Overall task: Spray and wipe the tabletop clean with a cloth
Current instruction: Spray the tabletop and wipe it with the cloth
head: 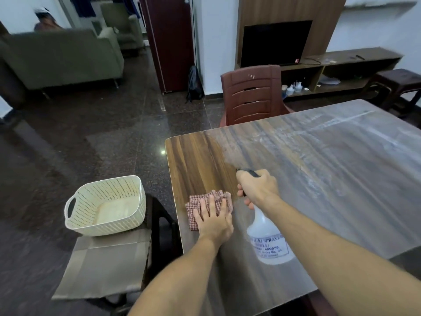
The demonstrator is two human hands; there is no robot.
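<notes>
Right hand (pixel 257 188) curled round the spray bottle (pixel 270 242) mists the tabletop (pixel 330 179) while left hand (pixel 214 221) lies flat on the cloth (pixel 192 205), wiping likely next.

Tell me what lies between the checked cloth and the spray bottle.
Only a bare strip of tabletop; checked cloth and spray bottle sit apart, shown in the head view.

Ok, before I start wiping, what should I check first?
1. Grip of right hand on spray bottle: ok, fingers curled round the trigger head.
2. Position of cloth: ok, flat on tabletop under left hand.
3. Aim of nozzle: ok, over tabletop, away from cloth.
4. Liquid left in spray bottle: cannot tell.
5. Far tabletop clean: not ok, whitish streaks show.
</notes>
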